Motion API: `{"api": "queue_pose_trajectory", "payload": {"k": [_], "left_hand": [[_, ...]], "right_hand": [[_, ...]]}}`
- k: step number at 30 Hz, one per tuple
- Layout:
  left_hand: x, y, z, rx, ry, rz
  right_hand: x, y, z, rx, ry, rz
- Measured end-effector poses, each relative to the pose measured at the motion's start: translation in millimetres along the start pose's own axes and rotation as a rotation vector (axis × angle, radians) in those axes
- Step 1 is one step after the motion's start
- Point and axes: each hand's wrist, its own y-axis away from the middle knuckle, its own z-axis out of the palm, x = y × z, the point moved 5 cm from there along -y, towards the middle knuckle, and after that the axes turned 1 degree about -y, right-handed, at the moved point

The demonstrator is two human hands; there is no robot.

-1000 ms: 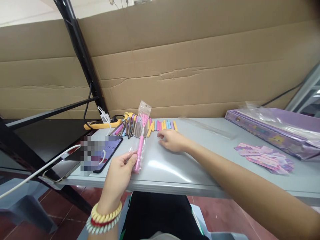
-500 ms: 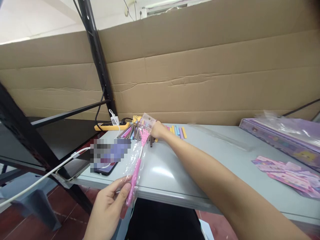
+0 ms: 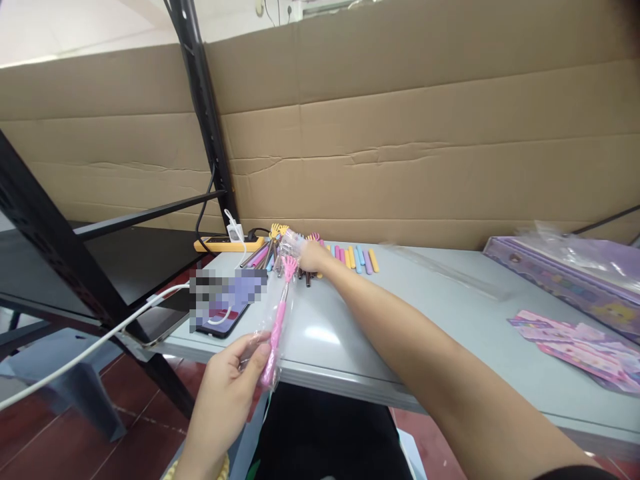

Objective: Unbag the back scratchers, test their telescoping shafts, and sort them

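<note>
My left hand [image 3: 231,385] is closed round the handle end of a pink claw-headed back scratcher [image 3: 278,319], which sits inside a clear plastic bag and slants up over the grey table's [image 3: 400,313] front edge. My right hand [image 3: 311,257] is stretched out to the far end of that bag, fingers curled, right beside a heap of back scratchers [image 3: 267,253] with dark shafts. What the right fingers grip is hidden by the bag. A row of coloured handles [image 3: 357,258] lies just right of that hand.
A phone [image 3: 223,319] on a white cable lies at the table's left corner, a yellow power strip [image 3: 220,245] behind it. A purple box [image 3: 555,270] and printed cards [image 3: 575,343] are at the right. A cardboard wall [image 3: 400,133] and black rack post [image 3: 200,107] stand behind.
My right hand left the coloured handles and reached forward-left to the bag's top beside the heap. My left hand drew the bagged scratcher back toward the table's front edge.
</note>
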Motion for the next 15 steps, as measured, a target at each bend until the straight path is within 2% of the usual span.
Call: {"api": "queue_pose_trajectory", "payload": {"k": [4, 7, 11, 13, 15], "left_hand": [[-0.8, -2.5, 3.8, -0.045, 0.040, -0.011], [-4.1, -2.4, 5.1, -0.086, 0.061, -0.043], [-7.2, -1.5, -1.1, -0.020, 0.062, -0.105], [-8.8, -4.3, -6.2, 0.041, 0.002, -0.125], [-11.4, -8.9, -8.9, 0.069, -0.070, -0.149]], "right_hand": [[4.5, 1.3, -3.8, 0.038, 0.005, 0.074], [23.9, 4.4, -17.9, 0.088, 0.065, 0.197], [78.5, 25.4, -57.5, 0.132, 0.202, 0.309], [115.0, 50.0, -83.7, 0.118, 0.259, 0.371], [146.2, 83.9, -108.9, 0.053, 0.279, 0.347]]}}
